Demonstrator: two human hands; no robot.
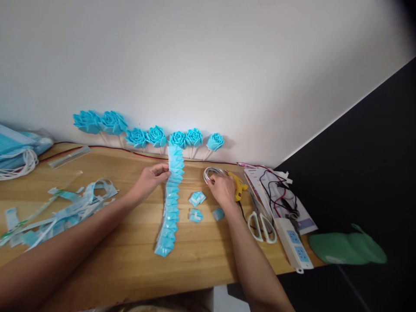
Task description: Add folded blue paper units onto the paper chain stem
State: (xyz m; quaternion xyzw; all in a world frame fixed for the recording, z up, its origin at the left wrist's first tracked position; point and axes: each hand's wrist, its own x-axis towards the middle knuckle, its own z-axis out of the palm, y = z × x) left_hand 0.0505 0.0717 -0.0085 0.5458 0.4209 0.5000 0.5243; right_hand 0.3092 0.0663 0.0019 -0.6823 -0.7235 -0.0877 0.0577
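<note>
A long strip of folded light-blue petals [171, 203] runs down the middle of the wooden table [130, 255]. My left hand [150, 180] pinches the strip near its upper end. My right hand [222, 189] is closed around the handle of a yellow glue gun [239, 186], whose white cord [211, 172] loops just above the hand. Three small folded blue pieces [197, 198] lie between the strip and my right hand.
Several blue paper roses on sticks [156, 136] lean against the white wall. Blue scraps [65, 208] and a stack of face masks [16, 149] lie at the left. White-handled scissors [261, 225], a power strip [294, 245], wires and a green object [347, 247] sit at the right edge.
</note>
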